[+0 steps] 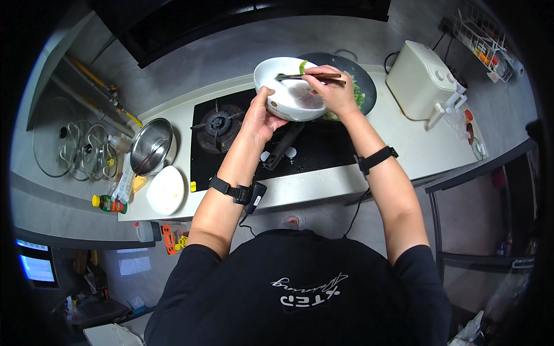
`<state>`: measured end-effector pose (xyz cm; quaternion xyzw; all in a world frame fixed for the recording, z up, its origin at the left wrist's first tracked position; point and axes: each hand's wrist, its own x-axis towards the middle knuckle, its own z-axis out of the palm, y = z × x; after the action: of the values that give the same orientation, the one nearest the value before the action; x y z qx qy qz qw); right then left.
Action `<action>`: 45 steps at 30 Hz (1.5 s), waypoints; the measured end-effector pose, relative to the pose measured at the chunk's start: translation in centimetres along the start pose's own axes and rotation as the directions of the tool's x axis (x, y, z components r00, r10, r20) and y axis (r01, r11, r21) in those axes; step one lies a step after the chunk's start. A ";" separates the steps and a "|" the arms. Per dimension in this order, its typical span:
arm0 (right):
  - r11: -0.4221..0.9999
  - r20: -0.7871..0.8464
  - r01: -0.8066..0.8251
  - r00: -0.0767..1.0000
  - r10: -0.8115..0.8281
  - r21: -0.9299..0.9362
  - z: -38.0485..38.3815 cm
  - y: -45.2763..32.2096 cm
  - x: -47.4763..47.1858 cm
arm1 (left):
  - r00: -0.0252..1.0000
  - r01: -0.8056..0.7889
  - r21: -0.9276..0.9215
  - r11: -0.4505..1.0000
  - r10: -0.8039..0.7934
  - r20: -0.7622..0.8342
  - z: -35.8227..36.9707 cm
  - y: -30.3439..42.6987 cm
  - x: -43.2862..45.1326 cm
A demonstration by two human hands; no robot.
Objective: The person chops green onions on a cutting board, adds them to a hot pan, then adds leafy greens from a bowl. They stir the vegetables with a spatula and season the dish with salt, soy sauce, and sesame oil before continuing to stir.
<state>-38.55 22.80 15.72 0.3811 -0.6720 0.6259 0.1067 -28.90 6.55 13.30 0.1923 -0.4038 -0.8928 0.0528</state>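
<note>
My left hand (263, 114) grips the near left rim of a white bowl (294, 112), thumb over the edge and fingers underneath. The bowl is held tilted above the gas stove (322, 151), partly over a dark wok (368, 88). In my right hand (333, 93) is a pair of chopsticks (322, 78), their tips inside the bowl. A bit of green vegetable (302, 67) shows on the bowl's inner wall by my right fingers. Chopped green and pale food (359, 97) lies in the wok, mostly hidden by the bowl and my hand. The wok's handle (283, 147) points toward me.
Left of the stove's bare burner (217, 123) stand a steel pot (151, 147), a white dish (165, 190), glass lids (88, 149) and a yellow-capped bottle (109, 204). A cream air fryer (420, 80) stands on the right of the counter. A range hood (242, 26) hangs above.
</note>
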 end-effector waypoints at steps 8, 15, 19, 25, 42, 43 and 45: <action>0.891 0.025 0.290 0.953 -0.301 -0.348 -6.0 0.9 -0.9 | 0.998 -0.040 -0.002 0.999 0.039 -0.056 -0.8 0.2 0.0; 0.999 -0.020 -0.041 0.999 0.041 0.007 -5.4 0.1 -2.1 | 0.993 -0.020 0.064 0.998 0.027 -0.115 -1.3 -0.2 0.7; 0.985 -0.009 -0.103 0.995 0.103 -0.135 -4.1 1.0 -2.2 | 0.993 -0.003 0.095 0.995 0.015 -0.117 -0.7 0.1 0.4; 1.000 -0.078 -0.006 0.997 0.006 0.009 -5.3 0.8 -2.8 | 0.995 0.002 0.150 0.989 0.013 -0.102 -0.4 0.2 0.5; 0.989 -0.024 -0.088 0.996 0.085 -0.119 -5.9 0.3 -2.8 | 0.996 0.022 0.160 0.987 -0.008 -0.087 0.0 -0.2 0.6; 0.987 -0.075 -0.014 0.997 0.002 -0.158 -6.2 0.3 -2.7 | 0.994 0.027 0.158 0.987 -0.009 -0.112 0.0 -0.2 0.4; 0.962 -0.170 0.109 0.973 -0.155 -0.252 -7.4 0.1 -2.6 | 0.994 0.017 0.158 0.987 0.001 -0.111 0.0 -0.2 0.3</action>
<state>-39.35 30.61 15.47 0.3485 -0.7029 0.5644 0.2567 -29.11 6.58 13.07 0.2466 -0.4691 -0.8462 0.0559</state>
